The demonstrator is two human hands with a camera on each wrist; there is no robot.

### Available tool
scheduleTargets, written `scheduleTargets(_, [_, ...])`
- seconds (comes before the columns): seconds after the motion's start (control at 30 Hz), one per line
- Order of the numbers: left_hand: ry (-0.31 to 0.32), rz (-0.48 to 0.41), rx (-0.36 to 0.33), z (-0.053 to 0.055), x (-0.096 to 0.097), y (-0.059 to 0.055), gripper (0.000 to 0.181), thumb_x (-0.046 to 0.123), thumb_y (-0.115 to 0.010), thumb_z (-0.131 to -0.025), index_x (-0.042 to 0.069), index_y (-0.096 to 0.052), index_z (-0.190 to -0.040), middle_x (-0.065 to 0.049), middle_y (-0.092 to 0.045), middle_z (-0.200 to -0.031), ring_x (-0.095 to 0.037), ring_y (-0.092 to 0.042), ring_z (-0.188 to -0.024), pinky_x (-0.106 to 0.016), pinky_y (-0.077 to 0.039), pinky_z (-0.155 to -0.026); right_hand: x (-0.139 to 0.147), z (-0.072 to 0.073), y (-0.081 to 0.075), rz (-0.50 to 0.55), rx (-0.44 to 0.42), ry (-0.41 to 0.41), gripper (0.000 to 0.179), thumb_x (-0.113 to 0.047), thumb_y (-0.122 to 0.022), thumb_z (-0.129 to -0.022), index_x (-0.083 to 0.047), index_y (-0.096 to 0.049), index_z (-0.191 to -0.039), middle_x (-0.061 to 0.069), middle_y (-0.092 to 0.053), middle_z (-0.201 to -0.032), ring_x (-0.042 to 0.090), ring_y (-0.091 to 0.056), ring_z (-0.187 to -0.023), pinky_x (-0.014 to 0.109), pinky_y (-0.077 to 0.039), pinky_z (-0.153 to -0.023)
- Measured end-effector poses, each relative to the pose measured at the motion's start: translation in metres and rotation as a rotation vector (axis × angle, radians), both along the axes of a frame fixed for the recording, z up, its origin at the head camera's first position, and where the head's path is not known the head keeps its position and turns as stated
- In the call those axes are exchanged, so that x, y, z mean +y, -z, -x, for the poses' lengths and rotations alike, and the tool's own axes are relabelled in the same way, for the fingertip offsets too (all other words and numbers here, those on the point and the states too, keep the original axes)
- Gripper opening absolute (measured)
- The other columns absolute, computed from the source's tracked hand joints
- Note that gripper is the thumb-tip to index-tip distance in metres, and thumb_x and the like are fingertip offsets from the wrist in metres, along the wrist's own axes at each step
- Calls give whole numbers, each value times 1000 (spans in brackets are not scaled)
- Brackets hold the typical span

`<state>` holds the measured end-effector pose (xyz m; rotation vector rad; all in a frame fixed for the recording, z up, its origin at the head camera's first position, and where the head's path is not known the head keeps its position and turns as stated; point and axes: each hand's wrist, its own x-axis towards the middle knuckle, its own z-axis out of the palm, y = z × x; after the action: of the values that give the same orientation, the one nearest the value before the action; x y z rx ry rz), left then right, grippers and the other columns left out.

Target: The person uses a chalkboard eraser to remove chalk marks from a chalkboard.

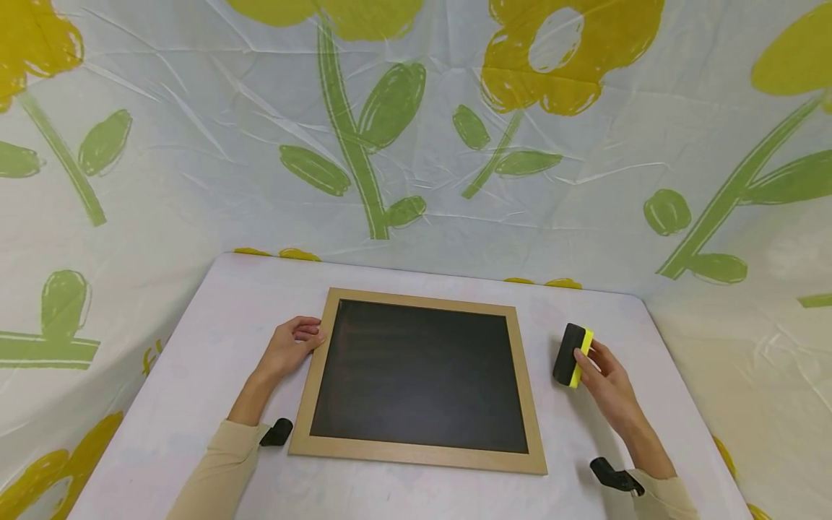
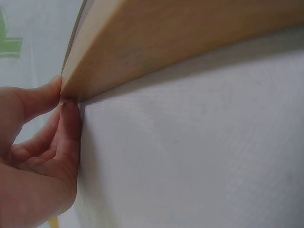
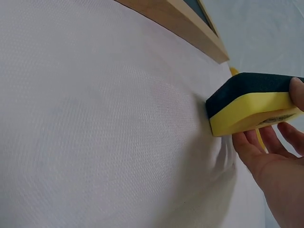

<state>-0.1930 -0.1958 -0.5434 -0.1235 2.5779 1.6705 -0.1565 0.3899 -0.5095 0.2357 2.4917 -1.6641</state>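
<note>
A small chalkboard (image 1: 422,375) with a light wooden frame lies on the white-covered table, its dark surface showing faint smudges. At the board's left side, my left hand (image 1: 289,350) pinches the frame's edge between thumb and curled fingers; the left wrist view shows the thumb against the wooden frame (image 2: 142,45) and a fingertip at its lower edge. To the right of the board, my right hand (image 1: 607,386) holds a board eraser (image 1: 569,354) with a black felt side and a yellow back. In the right wrist view the eraser (image 3: 251,107) is tilted, casting a shadow on the cloth.
White cloth covers the table (image 1: 182,404) around the board. Behind and beside it hangs a white curtain (image 1: 442,238) printed with yellow flowers and green stems. A black wrist mount (image 1: 614,477) sits at the right sleeve, another mount (image 1: 277,432) at the left.
</note>
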Motion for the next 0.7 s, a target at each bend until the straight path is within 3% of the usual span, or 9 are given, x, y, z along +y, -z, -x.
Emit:
scheduleTargets(0.13, [-5, 2, -4, -1, 0, -1, 40, 14, -72, -97, -6, -61, -130, -19, -65, -111, -26, -63, -96, -20, -48, -72, 1, 2, -1, -51, 18, -10, 76, -43, -49, -108, -3, -16, -163, 27, -25, -163, 15, -43, -135, 6, -42, -87])
scheduleTargets(0.3, [-10, 8, -7, -1, 1, -2, 39, 13, -72, -97, -6, -61, -130, -19, -65, -111, -25, -62, -95, -20, -48, -72, -2, 7, -4, -167, 4, 3, 78, -50, -47, -107, -1, -23, -162, 27, -31, -161, 34, -39, -139, 5, -39, -85])
scheduleTargets(0.47, [-4, 3, -13, -2, 1, -3, 39, 12, -71, -97, -6, -61, -130, -20, -64, -111, -26, -62, -95, -20, -48, -72, -7, 13, -4, -216, -11, 25, 80, -53, -47, -106, 3, -27, -159, 30, -35, -158, 37, -41, -135, 4, -38, -81])
scheduleTargets(0.53, [-1, 4, -14, -2, 1, -3, 39, 13, -71, -97, -6, -60, -130, -19, -64, -111, -26, -62, -96, -20, -48, -72, -8, 15, -3, -234, -1, 32, 79, -53, -46, -106, 4, -30, -158, 31, -37, -156, 32, -45, -131, 4, -38, -80])
scheduleTargets(0.63, [-1, 6, -11, -1, 1, -2, 39, 13, -71, -97, -6, -60, -130, -20, -65, -111, -27, -62, -96, -20, -48, -72, -10, 18, 0, -272, 42, 50, 71, -49, -48, -107, 4, -40, -153, 29, -45, -151, 12, -54, -114, 6, -41, -77])
scheduleTargets(0.7, [-3, 9, -8, -1, 1, -2, 39, 13, -72, -97, -6, -61, -130, -20, -65, -112, -27, -62, -96, -20, -48, -72, -10, 20, 1, -302, 76, 62, 66, -47, -50, -107, 4, -47, -149, 27, -50, -147, -2, -53, -102, 9, -44, -76])
